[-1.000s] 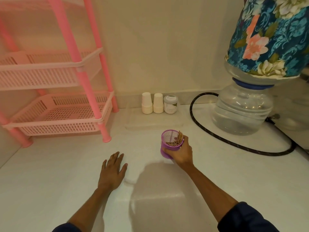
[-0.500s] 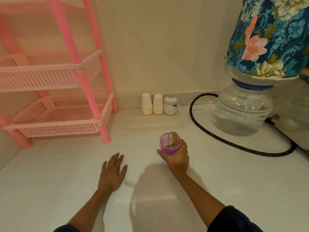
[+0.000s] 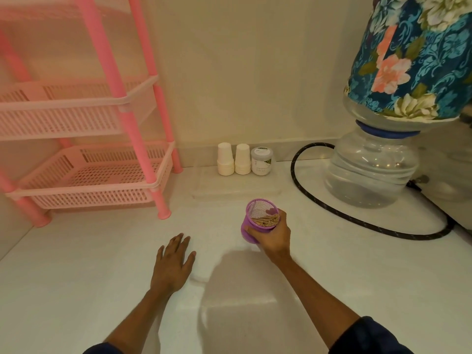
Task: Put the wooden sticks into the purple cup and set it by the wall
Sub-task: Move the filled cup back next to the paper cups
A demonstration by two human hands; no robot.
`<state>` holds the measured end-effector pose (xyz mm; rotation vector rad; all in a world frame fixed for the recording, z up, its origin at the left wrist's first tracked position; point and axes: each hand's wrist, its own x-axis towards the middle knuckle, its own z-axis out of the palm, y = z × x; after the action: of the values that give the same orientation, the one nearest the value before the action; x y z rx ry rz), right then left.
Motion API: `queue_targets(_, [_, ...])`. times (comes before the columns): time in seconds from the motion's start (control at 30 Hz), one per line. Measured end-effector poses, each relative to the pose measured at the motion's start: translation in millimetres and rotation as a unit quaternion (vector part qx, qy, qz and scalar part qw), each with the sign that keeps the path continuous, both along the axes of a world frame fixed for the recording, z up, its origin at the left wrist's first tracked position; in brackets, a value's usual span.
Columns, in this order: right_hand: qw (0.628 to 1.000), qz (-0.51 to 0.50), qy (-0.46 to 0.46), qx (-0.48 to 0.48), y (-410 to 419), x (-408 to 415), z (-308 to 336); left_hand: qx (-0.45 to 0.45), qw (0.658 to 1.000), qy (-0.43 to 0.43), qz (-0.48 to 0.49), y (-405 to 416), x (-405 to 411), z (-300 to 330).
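One hand is doing all the work here: the right hand [image 3: 274, 235] has its fingers wrapped around the lower wall of the purple cup [image 3: 260, 221], thumb on the near left side, a firm grip. And look inside: the wooden sticks [image 3: 264, 221] are lying in a bundle across the mesh interior, so the loading part looks done to me. The cup is tipped, mouth leaning up and away toward the back of the counter [image 3: 76, 277]; whether its base touches the surface I cannot tell, the hand hides it.

Over on the other side, the left hand [image 3: 172, 264] lies flat, palm down, fingers spread and holding nothing, well apart from the cup and nearer the front edge.

Now the relation that matters: the wall [image 3: 242, 72] is straight ahead of the cup, along the counter's back edge, and the right hand is clearly the nearer one and already has hold. Between cup and wall sits a clear tray lid [image 3: 235, 186], and behind it, against the back edge, two stacks of paper cups [image 3: 233, 159] with a small jar [image 3: 261, 160] just beside them. So I'd call it a forward carry with the cup brought upright, landing near that row. The risk? Sticks spilling if the tilt grows. A black hose [image 3: 357, 221] loops off to the right, beside the water bottle [image 3: 370, 169]; the pink rack [image 3: 102, 149] holds the back left corner.
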<state>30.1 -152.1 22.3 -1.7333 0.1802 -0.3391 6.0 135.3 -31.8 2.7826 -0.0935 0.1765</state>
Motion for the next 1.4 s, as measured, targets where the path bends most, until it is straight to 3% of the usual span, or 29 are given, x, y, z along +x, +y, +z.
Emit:
queue_targets(0.5, [0.997, 0.067, 0.002, -0.028, -12, 4, -20, -0.001, 1.000, -0.002, 0.001, -1, -2, 0])
queue_targets(0.63, [1.000, 0.013, 0.001, -0.017, -2, -2, -22, 0.001, 1.000, 0.003, 0.000, -2, -1, 1])
queue_targets(0.83, [0.989, -0.108, 0.021, -0.096, 18, -11, -19, 0.003, 1.000, 0.010, -0.002, -3, -3, 2])
queue_targets(1.0, [0.995, -0.072, 0.020, -0.060, 17, 0, -14, 0.021, 1.000, 0.015, 0.002, -3, 1, 9])
queue_targets(1.23, [0.989, 0.072, 0.043, 0.123, 13, 35, 27, 0.036, 0.999, 0.013, 0.004, -4, 24, 23])
queue_targets(1.4, [0.979, 0.107, 0.041, 0.170, 11, 59, 50, 0.041, 0.999, 0.007, 0.008, -1, 40, 23])
